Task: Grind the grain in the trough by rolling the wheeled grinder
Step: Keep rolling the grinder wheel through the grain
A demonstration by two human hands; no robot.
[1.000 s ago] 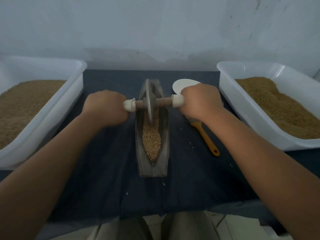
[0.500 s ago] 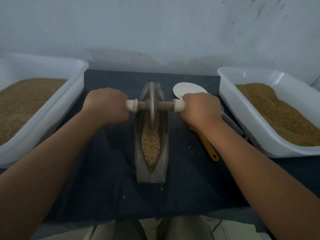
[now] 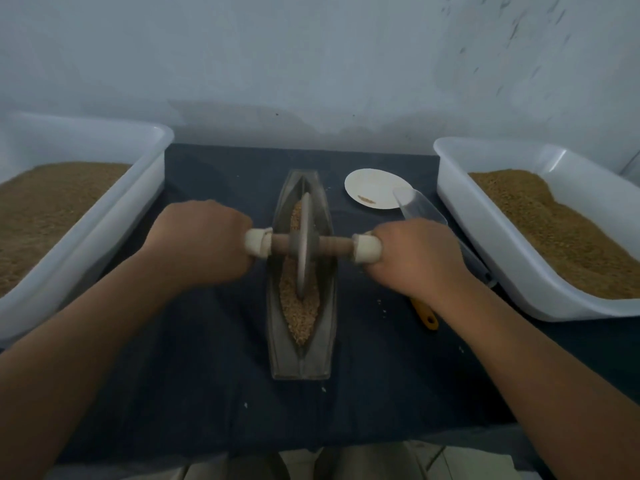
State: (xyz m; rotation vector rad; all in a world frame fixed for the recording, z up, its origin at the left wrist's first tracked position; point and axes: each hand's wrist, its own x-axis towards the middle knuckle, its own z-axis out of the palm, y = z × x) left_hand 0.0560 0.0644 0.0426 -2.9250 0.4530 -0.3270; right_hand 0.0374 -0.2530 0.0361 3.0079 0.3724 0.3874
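Rolling wheel (image 3: 304,244) back twd you, L hand (image 3: 201,242) & R hand (image 3: 412,258) clenching handles (image 3: 258,244); grain's (image 3: 301,317) getting another pass.

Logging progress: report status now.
Left hand, right hand grip grinder handles. Wheel midway along trough, in grain. Scoop, plate off right, not touching it.

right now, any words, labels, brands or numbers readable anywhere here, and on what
None: no text can be read. The trough, the wheeled grinder, the left tub, the right tub, the plate and the scoop all show plain surfaces, no label or number.
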